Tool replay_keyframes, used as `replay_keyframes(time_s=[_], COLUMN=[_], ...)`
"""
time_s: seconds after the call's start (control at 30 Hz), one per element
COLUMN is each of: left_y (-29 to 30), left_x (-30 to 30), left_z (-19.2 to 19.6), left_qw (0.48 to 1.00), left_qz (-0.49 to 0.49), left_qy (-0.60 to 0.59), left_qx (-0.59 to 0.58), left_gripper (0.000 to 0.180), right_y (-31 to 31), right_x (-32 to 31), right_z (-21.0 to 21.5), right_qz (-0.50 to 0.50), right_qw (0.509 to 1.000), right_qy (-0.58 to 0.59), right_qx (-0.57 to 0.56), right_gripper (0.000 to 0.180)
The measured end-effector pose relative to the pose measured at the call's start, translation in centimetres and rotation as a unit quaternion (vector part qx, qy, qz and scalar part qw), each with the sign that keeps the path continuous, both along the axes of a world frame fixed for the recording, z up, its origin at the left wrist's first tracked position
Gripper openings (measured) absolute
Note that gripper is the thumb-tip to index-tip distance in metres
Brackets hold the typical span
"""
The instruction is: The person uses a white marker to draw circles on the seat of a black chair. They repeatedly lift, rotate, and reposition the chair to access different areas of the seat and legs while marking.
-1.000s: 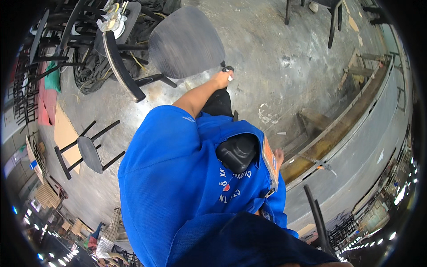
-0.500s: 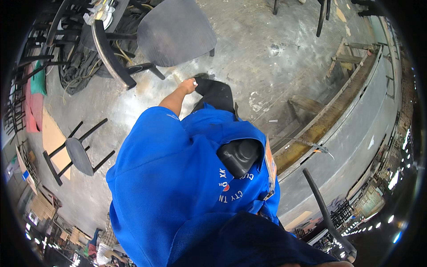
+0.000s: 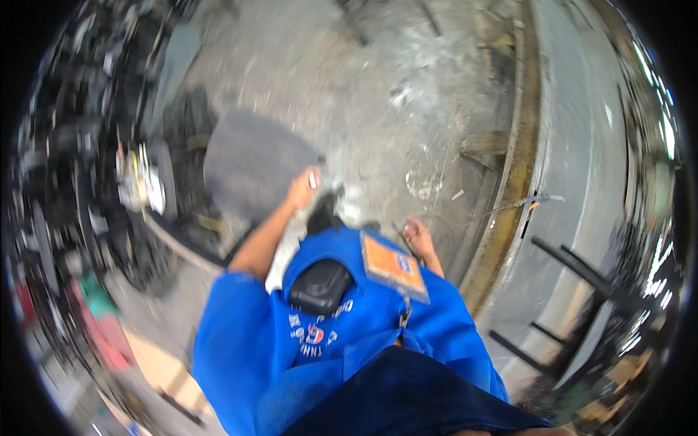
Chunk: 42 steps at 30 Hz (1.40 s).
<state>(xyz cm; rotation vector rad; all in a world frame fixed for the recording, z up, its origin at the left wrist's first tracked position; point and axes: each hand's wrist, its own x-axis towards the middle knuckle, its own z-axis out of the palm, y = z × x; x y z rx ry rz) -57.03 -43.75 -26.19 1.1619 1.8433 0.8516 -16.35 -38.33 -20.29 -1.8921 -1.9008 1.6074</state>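
Note:
My left hand (image 3: 304, 187) is closed, its fingers curled with a small white thing (image 3: 313, 180) showing at them. I cannot make out what the white thing is. Just beside this hand, the dark grey seat of a chair (image 3: 254, 163) stands on the left, and whether the hand touches its edge is unclear. My right hand (image 3: 418, 238) hangs low at my right side, over the floor. Motion blur smears its fingers, and nothing held in it can be made out.
A long grey metal-sided structure (image 3: 574, 145) with a worn brown ledge (image 3: 520, 138) runs along the right. Black chair legs (image 3: 574, 269) stick out beside it. Piled dark chairs (image 3: 94, 145) fill the left, with cardboard (image 3: 156, 367) lying lower down.
The whole view has swung round, shifting the chair seat leftward and lower and bringing the metal structure more upright. My right hand has come into sight. My left hand remains closed.

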Motion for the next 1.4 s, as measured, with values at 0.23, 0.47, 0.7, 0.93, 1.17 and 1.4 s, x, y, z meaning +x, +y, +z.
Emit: replay_keyframes(time_s=[0.23,0.47,0.7,0.93,1.17,1.4], left_y=[9.2,13.0,5.8,2.2,5.0,14.5], left_x=[12.3,28.5,45.4,56.8,63.9,69.6], left_z=[7.9,12.7,13.6,13.3,17.2,14.6], left_qw=[0.905,0.793,0.722,0.686,0.599,0.652], left_qz=[-0.308,-0.515,-0.62,-0.705,-0.777,-0.728], left_qy=[-0.261,-0.256,-0.255,-0.177,-0.159,-0.118], left_qx=[-0.137,-0.2,-0.171,0.014,-0.111,0.178], left_gripper=[0.054,0.057,0.059,0.065,0.072,0.081], right_y=[-1.9,-4.8,-12.1,-14.9,-13.9,-12.7], right_x=[-5.7,0.6,13.6,22.5,28.2,33.0], right_z=[6.6,8.8,8.7,9.0,9.2,13.8], right_qz=[-0.164,-0.383,-0.519,-0.626,-0.651,-0.769], right_qw=[0.932,0.807,0.724,0.663,0.707,0.476], right_qy=[0.323,0.442,0.429,0.303,0.111,0.301], right_qx=[0.032,0.081,0.147,0.276,0.254,0.303], right_gripper=[0.055,0.056,0.042,0.025,0.024,0.023])
